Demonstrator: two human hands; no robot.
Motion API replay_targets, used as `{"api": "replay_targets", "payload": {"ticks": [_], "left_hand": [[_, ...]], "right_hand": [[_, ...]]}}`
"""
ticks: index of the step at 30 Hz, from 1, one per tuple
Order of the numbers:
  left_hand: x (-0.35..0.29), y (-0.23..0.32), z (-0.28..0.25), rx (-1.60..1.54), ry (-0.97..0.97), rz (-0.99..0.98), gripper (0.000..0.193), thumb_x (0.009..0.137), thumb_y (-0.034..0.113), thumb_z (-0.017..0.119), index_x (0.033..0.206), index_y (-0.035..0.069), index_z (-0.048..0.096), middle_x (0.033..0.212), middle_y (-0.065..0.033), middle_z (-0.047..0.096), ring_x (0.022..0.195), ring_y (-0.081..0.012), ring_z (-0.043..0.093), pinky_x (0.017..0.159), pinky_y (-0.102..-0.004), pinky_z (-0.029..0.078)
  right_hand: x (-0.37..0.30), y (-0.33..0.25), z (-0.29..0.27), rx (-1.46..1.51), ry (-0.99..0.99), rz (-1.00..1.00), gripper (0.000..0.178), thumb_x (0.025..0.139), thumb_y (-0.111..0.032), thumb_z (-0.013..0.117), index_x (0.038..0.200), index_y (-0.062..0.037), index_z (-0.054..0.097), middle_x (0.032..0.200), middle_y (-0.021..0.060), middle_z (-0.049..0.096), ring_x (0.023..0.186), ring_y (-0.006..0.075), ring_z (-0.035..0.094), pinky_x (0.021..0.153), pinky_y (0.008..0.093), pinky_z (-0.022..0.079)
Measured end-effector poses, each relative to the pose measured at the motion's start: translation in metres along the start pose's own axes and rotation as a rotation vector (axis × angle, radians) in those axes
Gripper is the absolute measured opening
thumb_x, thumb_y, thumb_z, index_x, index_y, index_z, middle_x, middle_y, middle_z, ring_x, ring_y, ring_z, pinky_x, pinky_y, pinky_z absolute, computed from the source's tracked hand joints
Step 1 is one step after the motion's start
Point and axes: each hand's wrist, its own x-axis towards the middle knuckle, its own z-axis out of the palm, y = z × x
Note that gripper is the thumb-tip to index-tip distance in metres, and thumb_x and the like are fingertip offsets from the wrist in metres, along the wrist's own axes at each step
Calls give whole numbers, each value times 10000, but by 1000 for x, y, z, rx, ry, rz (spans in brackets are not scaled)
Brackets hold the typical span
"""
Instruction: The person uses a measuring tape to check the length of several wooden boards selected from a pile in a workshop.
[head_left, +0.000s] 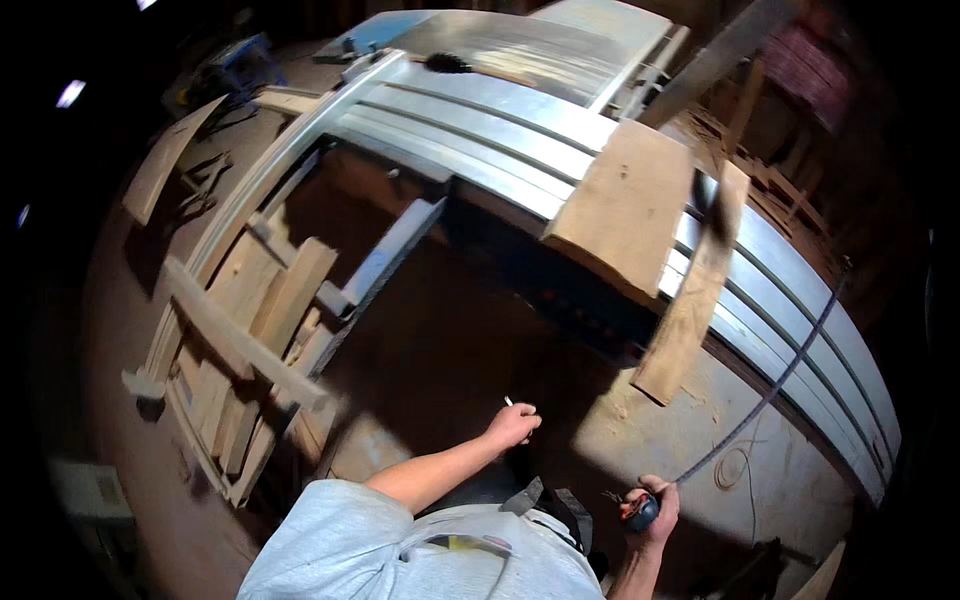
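Observation:
My left hand (512, 426) is in front of my body, its fingers closed around a short white stick (508, 400) with one end poking out; its kind is too small to tell. At the lower right my right hand (655, 508) grips a dark tape measure with orange parts (640, 512). From it a long thin blade (760, 405) runs up and to the right, across the ribbed metal machine table (480, 130). A wide wooden board (630, 195) lies on that table, with a narrower plank (700, 290) beside it, its near end jutting past the table's edge.
On the left a frame (215, 255) holds several wood offcuts (290, 290). A dark brush (447, 63) rests at the table's far edge. Sawdust lies on the floor (640, 425), where a thin looped cord (735, 468) also shows. More scrap wood (790, 190) is behind the table.

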Motion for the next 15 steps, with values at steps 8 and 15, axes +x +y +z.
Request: {"api": "replay_targets", "payload": {"ticks": [8, 15], "left_hand": [[-194, -166, -91, -193, 558, -158, 319, 844, 109, 568, 1145, 14, 620, 650, -53, 600, 505, -143, 545, 460, -305, 452], [-284, -251, -73, -824, 890, -135, 318, 910, 15, 499, 1224, -5, 541, 902, -96, 641, 675, -162, 617, 570, -282, 514]], "right_hand": [[4, 37, 44, -264, -420, 53, 353, 994, -350, 422, 891, -26, 518, 835, 142, 620, 525, 189, 604, 414, 310, 520], [-23, 53, 137, -440, -785, 110, 292, 973, -281, 446, 866, -27, 541, 818, 146, 640, 522, 211, 606, 453, 316, 522]]}}
